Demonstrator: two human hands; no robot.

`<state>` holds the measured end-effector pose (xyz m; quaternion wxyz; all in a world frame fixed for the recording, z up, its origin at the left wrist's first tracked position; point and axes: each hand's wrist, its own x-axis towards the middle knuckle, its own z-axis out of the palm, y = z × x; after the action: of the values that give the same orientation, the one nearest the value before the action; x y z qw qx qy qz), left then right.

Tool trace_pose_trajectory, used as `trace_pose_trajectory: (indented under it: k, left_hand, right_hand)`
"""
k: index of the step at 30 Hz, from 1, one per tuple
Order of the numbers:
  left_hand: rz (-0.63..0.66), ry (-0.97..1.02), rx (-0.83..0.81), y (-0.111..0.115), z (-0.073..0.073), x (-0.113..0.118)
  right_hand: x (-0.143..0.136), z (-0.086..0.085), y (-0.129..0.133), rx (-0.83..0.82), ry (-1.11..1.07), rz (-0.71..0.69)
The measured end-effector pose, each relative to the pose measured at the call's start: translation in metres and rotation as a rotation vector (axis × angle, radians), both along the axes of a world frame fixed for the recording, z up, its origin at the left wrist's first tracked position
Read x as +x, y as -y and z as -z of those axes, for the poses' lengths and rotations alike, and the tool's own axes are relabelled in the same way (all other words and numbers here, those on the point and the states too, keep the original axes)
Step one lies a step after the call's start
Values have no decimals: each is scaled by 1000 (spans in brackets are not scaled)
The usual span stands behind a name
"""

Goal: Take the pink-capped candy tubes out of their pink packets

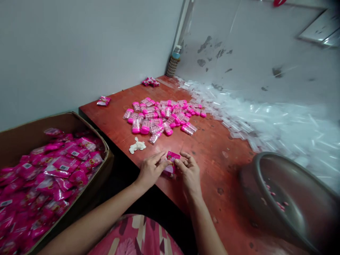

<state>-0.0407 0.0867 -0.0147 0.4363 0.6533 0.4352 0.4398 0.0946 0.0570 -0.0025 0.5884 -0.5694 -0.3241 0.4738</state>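
Near the front edge of the red table (212, 156), my left hand (153, 167) and my right hand (189, 170) both grip a small pink printed packet (172, 156). The fingers of each hand pinch it from its own side. The packet's lower part is partly covered by my fingers, and what lies inside it cannot be made out. Just beyond the hands lies a pile of small clear containers (159, 117) with pink caps and pale pink pieces inside. A crumpled white lump (137, 145) sits to the left of the pile's near end.
At the left, a cardboard box (108, 150) holds many pink packets (63, 166). Empty clear containers (281, 124) are heaped along the right wall. A metal basin (292, 177) with a few pink pieces stands at the right. A bottle (176, 53) is in the far corner.
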Motion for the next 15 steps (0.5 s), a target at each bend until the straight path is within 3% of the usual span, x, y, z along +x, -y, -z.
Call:
trace_pose_trajectory:
  k: [3, 6, 11, 15]
  left_hand:
    - [152, 265, -468, -1, -8, -2]
    - [235, 477, -703, -1, -10, 0]
    - [91, 502, -684, -4, -5, 0]
    - [57, 496, -665, -7, -5, -4]
  right_hand:
    - [1, -7, -2, 0, 9, -50]
    - [1, -9, -2, -22, 47, -50]
    - [5, 0, -3, -59, 68, -53]
    - [10, 1, -8, -21, 49, -18]
